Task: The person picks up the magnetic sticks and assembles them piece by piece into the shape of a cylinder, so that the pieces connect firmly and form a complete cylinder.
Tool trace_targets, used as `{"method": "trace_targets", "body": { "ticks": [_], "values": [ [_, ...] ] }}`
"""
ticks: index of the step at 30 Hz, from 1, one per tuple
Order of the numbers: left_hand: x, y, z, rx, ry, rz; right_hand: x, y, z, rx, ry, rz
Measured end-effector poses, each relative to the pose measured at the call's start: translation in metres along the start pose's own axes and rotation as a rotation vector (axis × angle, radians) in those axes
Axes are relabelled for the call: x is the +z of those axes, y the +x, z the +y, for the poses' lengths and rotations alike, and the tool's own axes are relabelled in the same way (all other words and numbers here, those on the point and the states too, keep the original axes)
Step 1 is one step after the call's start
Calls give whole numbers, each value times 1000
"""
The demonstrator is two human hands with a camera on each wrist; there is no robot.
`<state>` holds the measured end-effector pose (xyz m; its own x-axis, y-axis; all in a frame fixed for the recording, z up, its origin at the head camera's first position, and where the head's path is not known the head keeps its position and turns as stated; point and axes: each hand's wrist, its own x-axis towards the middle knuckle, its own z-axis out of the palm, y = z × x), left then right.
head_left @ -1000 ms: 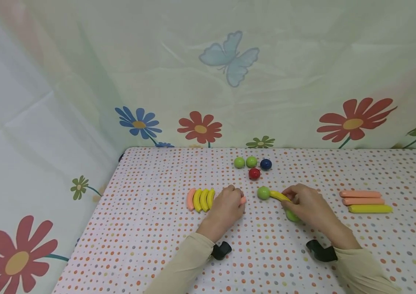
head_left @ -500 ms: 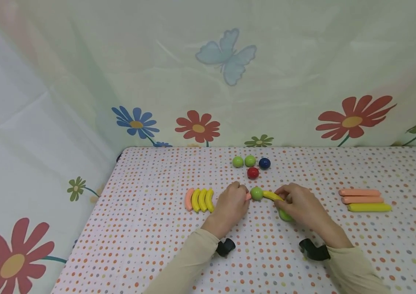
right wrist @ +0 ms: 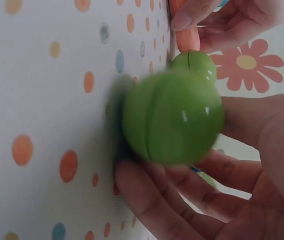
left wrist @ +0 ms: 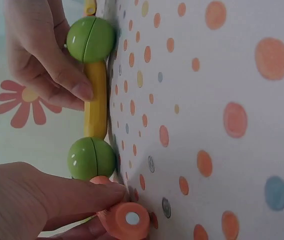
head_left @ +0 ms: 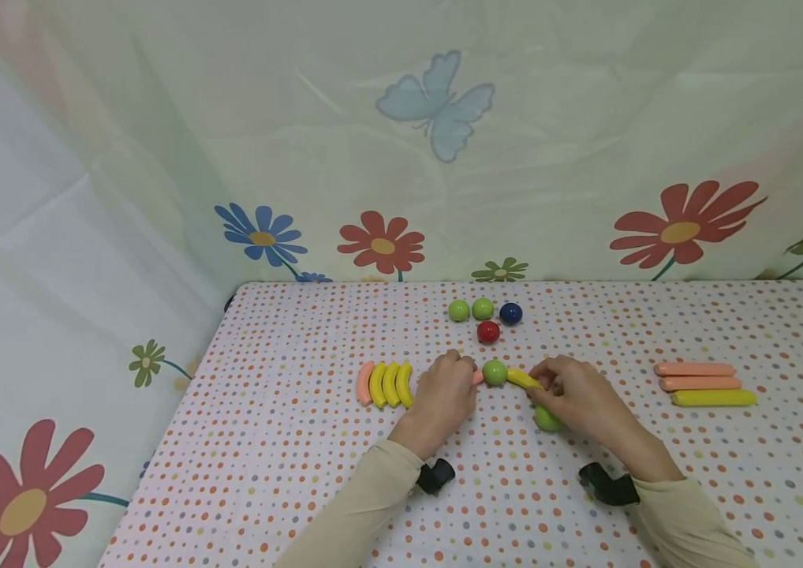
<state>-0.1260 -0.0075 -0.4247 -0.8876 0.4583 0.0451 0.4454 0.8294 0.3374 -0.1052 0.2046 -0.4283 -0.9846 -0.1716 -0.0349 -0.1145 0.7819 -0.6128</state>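
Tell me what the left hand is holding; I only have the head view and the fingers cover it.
Observer: The left hand pinches an orange curved piece; its round end face shows a small silver disc.
Operator: Say whether it touches the green ball.
Observer: Yes, in the left wrist view its far end meets the near green ball.
Operator: Now report the right hand.
Observer: The right hand holds the yellow curved piece, thumb on its side, between that ball and a second green ball.
Operator: Describe the balls.
Observer: Each shows a seam line dividing it into two halves.
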Motion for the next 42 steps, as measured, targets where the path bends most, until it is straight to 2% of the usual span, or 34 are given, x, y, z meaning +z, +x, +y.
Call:
{"method": "trace_targets", "body": {
  "ticks": [8,19,26,30,36,42],
  "values": [
    [-3,2,1,-19,46,-18,-1,3,-4,-9,-13,-26],
    [-3,1,-1,-47,39,-42,5,19,-20,-98,41,-108],
    [-8,6,-5,-48,-26,-28,3,15,-17,-51,-27,-105],
    [-12,14,-6,-53,-20,0,-2,8,-11,-16,-31,-106],
    [-9,41,-5,46,-48,6,-9,-3,1,34,-55,-111],
    [-5,62,-2,107,73,-4,-17,-9,12,55,-106,-102]
  ]
}}
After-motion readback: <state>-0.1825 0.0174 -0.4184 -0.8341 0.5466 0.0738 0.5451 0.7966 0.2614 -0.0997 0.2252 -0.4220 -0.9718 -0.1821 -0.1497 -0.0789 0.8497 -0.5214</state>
